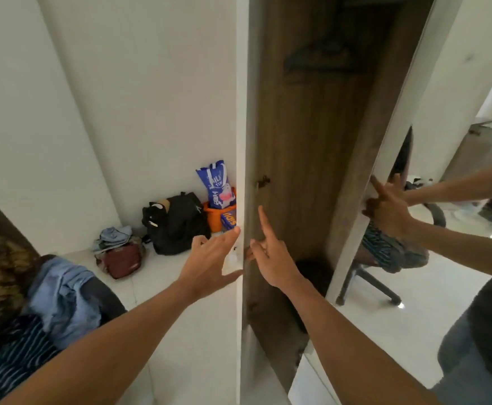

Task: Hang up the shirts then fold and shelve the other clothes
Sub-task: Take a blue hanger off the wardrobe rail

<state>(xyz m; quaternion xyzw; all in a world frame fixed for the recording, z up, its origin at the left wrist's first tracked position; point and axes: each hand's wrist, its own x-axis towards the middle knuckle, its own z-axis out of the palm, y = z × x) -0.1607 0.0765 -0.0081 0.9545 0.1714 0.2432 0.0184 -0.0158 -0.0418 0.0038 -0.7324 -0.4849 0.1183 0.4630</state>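
Blue bag reads perhaps "MILK".

Standing at the wardrobe, one hand on each side of its left door.

My left hand is on the door's outer side, my right hand just inside its edge. A hanger hangs high inside. The mirrored door stands ajar on the right. Left, by the wall, are a backpack and basket. Clothes lie nearest me.

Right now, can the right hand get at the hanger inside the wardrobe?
Probably yes: the right hand sits in the open wardrobe, and nothing blocks the dark hanger above it. It hangs high, though.
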